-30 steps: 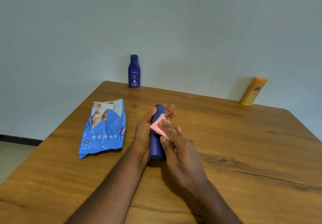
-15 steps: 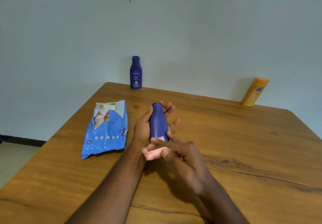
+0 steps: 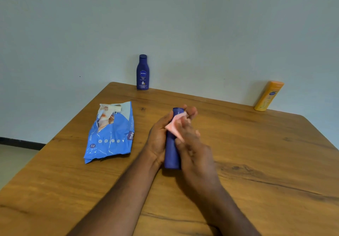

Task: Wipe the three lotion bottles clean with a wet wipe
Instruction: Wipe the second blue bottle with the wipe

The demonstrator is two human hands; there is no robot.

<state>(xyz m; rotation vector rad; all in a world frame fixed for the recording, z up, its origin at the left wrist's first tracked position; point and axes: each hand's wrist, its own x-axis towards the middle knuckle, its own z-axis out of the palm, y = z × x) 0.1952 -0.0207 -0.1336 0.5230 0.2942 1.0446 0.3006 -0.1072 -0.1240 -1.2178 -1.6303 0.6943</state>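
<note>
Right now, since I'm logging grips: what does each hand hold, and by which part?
The left hand grips the blue bottle round its upper body. The right hand presses the pink wipe against the bottle's upper front.

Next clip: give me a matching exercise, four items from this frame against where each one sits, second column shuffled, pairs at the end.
Items
1. yellow bottle
2. labelled blue bottle
3. wipes pack
4. wipe

Places
A. lying flat, left part of the table
B. pressed on the held bottle by the right hand
C. far right edge, by the wall
D. upright at the far edge, centre-left

Pairs: 1-C, 2-D, 3-A, 4-B
</note>
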